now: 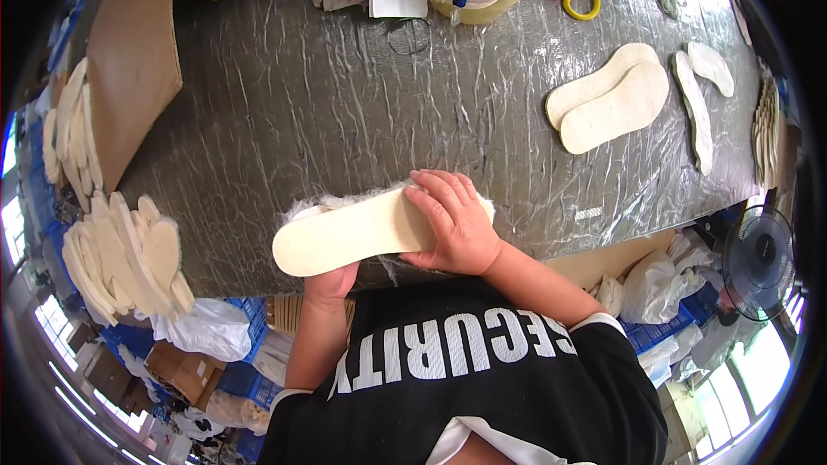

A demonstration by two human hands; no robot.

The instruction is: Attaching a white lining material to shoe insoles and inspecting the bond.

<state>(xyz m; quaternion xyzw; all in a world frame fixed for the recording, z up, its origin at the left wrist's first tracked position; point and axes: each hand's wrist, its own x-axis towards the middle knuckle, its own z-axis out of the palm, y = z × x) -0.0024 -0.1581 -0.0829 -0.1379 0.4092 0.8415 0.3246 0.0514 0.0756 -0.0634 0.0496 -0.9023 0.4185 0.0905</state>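
Observation:
A cream insole [349, 237] lies tilted across both my hands at the table's near edge, its sole side up. White fluffy fibres stick out along its far edge. My left hand [332, 282] supports it from below at the left part, with most of the fingers hidden under it. At the other end my right hand [457, 222] is closed over the insole, fingers on top and thumb at the near edge. Farther right, two overlapping insoles [616, 108] rest on the table, beside a long narrow cream piece [692, 112] and a short one [711, 69].
Stacks of insoles [125, 258] stand at the left edge, near an upright cardboard sheet [133, 69]. A tape roll [504, 4] and scissors with red and yellow handles [584, 0] lie at the back. More stacked insoles [767, 133] and a fan [758, 258] are at the right.

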